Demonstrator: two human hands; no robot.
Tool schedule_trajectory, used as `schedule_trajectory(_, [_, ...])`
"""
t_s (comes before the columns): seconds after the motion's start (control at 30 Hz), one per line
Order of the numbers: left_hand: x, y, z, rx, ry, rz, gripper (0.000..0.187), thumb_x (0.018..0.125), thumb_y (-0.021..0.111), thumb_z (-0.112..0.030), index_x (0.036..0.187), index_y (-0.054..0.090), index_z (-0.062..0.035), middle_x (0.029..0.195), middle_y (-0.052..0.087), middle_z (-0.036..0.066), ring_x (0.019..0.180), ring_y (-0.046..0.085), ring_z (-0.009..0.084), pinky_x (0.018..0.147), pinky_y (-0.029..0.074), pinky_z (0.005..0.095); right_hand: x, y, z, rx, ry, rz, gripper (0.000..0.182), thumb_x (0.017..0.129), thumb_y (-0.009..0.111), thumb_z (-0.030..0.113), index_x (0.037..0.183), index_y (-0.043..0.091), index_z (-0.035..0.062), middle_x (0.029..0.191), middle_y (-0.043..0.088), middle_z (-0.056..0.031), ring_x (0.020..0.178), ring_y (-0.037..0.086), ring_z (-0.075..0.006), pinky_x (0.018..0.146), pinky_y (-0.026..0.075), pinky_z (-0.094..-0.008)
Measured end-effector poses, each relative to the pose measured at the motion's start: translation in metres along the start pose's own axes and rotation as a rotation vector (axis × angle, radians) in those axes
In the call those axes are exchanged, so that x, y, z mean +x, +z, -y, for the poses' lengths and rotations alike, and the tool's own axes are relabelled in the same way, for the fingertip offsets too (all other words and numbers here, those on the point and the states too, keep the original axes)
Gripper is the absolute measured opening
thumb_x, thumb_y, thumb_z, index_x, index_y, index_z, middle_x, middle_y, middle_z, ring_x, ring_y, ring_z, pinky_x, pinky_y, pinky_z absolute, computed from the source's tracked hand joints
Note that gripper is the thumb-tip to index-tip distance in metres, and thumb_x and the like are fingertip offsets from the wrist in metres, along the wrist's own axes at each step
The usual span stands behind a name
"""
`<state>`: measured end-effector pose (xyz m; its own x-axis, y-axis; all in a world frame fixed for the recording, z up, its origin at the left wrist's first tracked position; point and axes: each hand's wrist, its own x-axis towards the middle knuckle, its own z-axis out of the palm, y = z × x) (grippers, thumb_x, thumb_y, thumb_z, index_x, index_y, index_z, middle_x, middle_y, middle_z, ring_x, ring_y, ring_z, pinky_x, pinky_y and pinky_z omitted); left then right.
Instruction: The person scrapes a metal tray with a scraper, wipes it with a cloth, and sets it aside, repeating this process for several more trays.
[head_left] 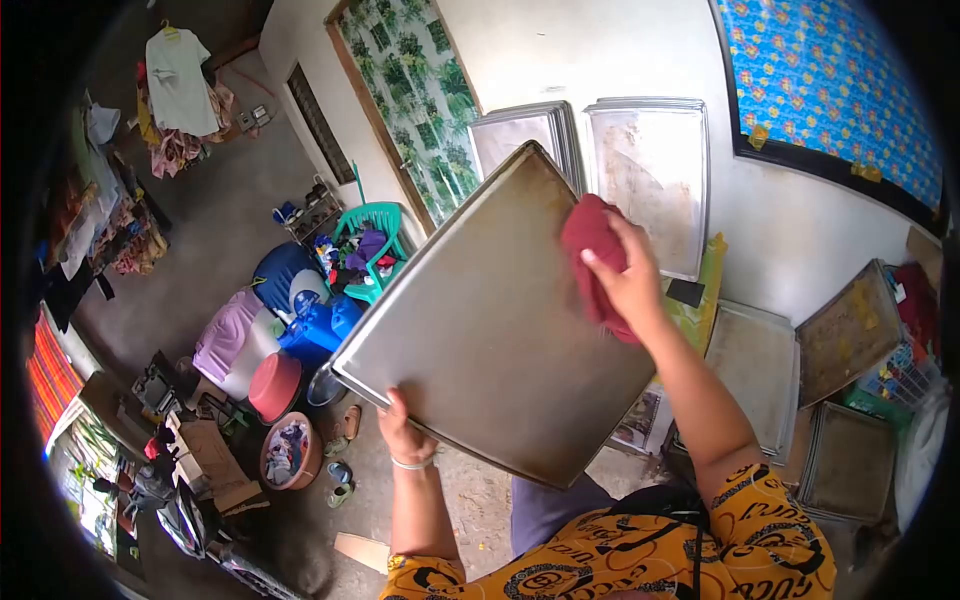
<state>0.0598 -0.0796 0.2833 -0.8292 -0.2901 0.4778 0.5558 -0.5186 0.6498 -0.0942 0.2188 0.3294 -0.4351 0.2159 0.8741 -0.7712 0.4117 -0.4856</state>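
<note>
A large metal baking tray (480,310) is held up at a tilt in front of me, its flat face toward me and browned along the edges. My left hand (402,432) grips its lower left edge, thumb over the rim and the other fingers hidden behind. A dark red cloth (592,255) lies against the tray's upper right part. Over that cloth my right hand (630,275) is closed, pressing it to the metal near the right edge.
Stacked trays (648,180) lean on the white wall ahead. More trays (755,375) lie at right, beside a stained tray (850,335) leaning by a blue basket (900,380). At left are a green chair (375,245), a pink basin (290,450), slippers and a motorcycle (185,520).
</note>
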Motion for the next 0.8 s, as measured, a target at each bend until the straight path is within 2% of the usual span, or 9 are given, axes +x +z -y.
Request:
schedule_trajectory(0.03, [-0.007, 0.004, 0.009, -0.015, 0.016, -0.017, 0.058, 0.084, 0.068, -0.035, 0.128, 0.044, -0.0056, 0.118, 0.054, 0.008, 0.108, 0.054, 0.0252, 0.09, 0.047, 0.0427, -0.003, 0.006, 0.011, -0.16, -0.144, -0.051, 0.048, 0.072, 0.076, 0.021, 0.115, 0.057, 0.0077, 0.103, 0.056, -0.0146, 0.096, 0.055, -0.0352, 0.084, 0.047, -0.0418])
schedule_trajectory(0.1, [-0.015, 0.016, 0.022, -0.029, 0.046, -0.016, 0.061, 0.084, 0.065, -0.042, 0.128, 0.045, -0.0049, 0.12, 0.055, 0.008, 0.109, 0.055, 0.025, 0.091, 0.047, 0.0405, -0.027, 0.018, 0.039, -0.225, -0.301, 0.182, 0.044, 0.064, 0.076, 0.023, 0.104, 0.059, 0.0139, 0.098, 0.056, -0.0121, 0.088, 0.055, -0.0347, 0.074, 0.047, -0.0432])
schedule_trajectory(0.17, [-0.018, 0.024, 0.032, -0.078, 0.036, -0.011, 0.063, 0.084, 0.067, -0.038, 0.132, 0.041, -0.0064, 0.124, 0.052, 0.007, 0.113, 0.052, 0.024, 0.094, 0.045, 0.0406, -0.056, 0.033, 0.103, -0.037, -0.571, 0.178, 0.04, 0.068, 0.072, 0.029, 0.106, 0.06, 0.0234, 0.092, 0.054, -0.0079, 0.079, 0.058, -0.0282, 0.068, 0.048, -0.0405])
schedule_trajectory(0.23, [-0.036, 0.032, 0.039, -0.028, 0.019, -0.046, 0.068, 0.089, 0.054, -0.05, 0.137, 0.035, -0.0051, 0.13, 0.049, 0.01, 0.116, 0.051, 0.0261, 0.097, 0.044, 0.042, -0.073, 0.034, 0.142, 0.11, -0.705, 0.215, 0.044, 0.07, 0.071, 0.031, 0.113, 0.062, 0.0312, 0.089, 0.054, -0.0047, 0.072, 0.056, -0.0243, 0.062, 0.05, -0.0366])
schedule_trajectory(0.37, [-0.051, 0.039, 0.022, -0.089, 0.062, 0.078, 0.073, 0.088, 0.051, -0.055, 0.138, 0.034, -0.0048, 0.131, 0.05, 0.01, 0.12, 0.048, 0.0262, 0.101, 0.039, 0.0426, -0.007, 0.039, 0.134, 0.072, -0.517, 0.122, 0.044, 0.072, 0.072, 0.032, 0.114, 0.063, 0.0223, 0.093, 0.057, -0.0101, 0.078, 0.06, -0.0306, 0.07, 0.051, -0.0396])
schedule_trajectory(0.43, [-0.063, 0.032, 0.015, -0.185, 0.046, 0.087, 0.072, 0.088, 0.052, -0.054, 0.137, 0.036, -0.0041, 0.13, 0.05, 0.01, 0.119, 0.048, 0.0258, 0.1, 0.04, 0.0426, 0.032, 0.031, 0.1, -0.119, -0.135, 0.097, 0.044, 0.074, 0.073, 0.031, 0.115, 0.062, 0.0161, 0.1, 0.058, -0.0152, 0.089, 0.061, -0.0339, 0.078, 0.051, -0.039])
schedule_trajectory(0.63, [-0.068, 0.013, 0.028, -0.193, 0.054, 0.056, 0.065, 0.09, 0.05, -0.052, 0.134, 0.041, -0.0047, 0.129, 0.052, 0.01, 0.116, 0.051, 0.0265, 0.098, 0.041, 0.042, 0.041, 0.027, 0.016, 0.198, 0.16, 0.091, 0.059, 0.075, 0.075, 0.034, 0.122, 0.055, 0.0051, 0.112, 0.06, -0.0168, 0.102, 0.06, -0.0267, 0.088, 0.048, -0.035])
schedule_trajectory(0.7, [-0.064, 0.011, 0.017, -0.195, 0.035, 0.247, 0.076, 0.086, 0.052, -0.06, 0.136, 0.04, -0.0046, 0.132, 0.05, 0.011, 0.117, 0.051, 0.0281, 0.098, 0.041, 0.0438, 0.05, 0.024, 0.0, 0.486, 0.347, 0.17, 0.062, 0.075, 0.077, 0.034, 0.123, 0.053, 0.0019, 0.115, 0.061, -0.0162, 0.105, 0.06, -0.0226, 0.091, 0.047, -0.0323])
schedule_trajectory(0.8, [-0.055, 0.029, -0.026, -0.337, -0.089, 0.453, 0.097, 0.075, 0.054, -0.073, 0.137, 0.037, -0.0009, 0.133, 0.049, 0.014, 0.118, 0.05, 0.0294, 0.099, 0.041, 0.0421, 0.062, 0.018, 0.03, 0.479, 0.2, 0.166, 0.062, 0.073, 0.078, 0.033, 0.122, 0.054, 0.0023, 0.11, 0.063, -0.0143, 0.101, 0.061, -0.0206, 0.089, 0.048, -0.0307])
